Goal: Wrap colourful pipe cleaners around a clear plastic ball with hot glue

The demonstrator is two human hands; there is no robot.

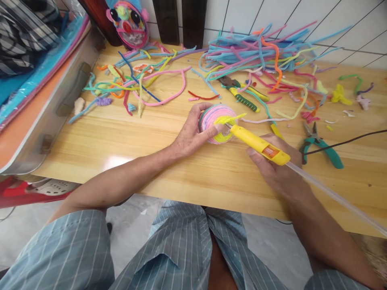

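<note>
My left hand [196, 131] grips a round piece wound with coloured pipe cleaners [215, 117], pink and lilac outside with yellow toward its middle. The thumb presses beside the yellow coil, and a loose yellow end sticks out to the right. In my right hand [276, 161] is a yellow glue gun [256, 141], with a long clear glue stick [329, 191] coming out of its back. Its nozzle meets or nearly meets the yellow coil; whether they touch I cannot tell. The right fingers are partly hidden behind the gun.
Bundled pipe cleaners [238, 54] lie at the back wall, with loose ones [163, 100] left of them. Green-and-yellow pliers [242, 96] and teal pliers [323, 147] rest on the table. A decorated face figure [130, 28] stands behind; a plastic bin [60, 104] is at left.
</note>
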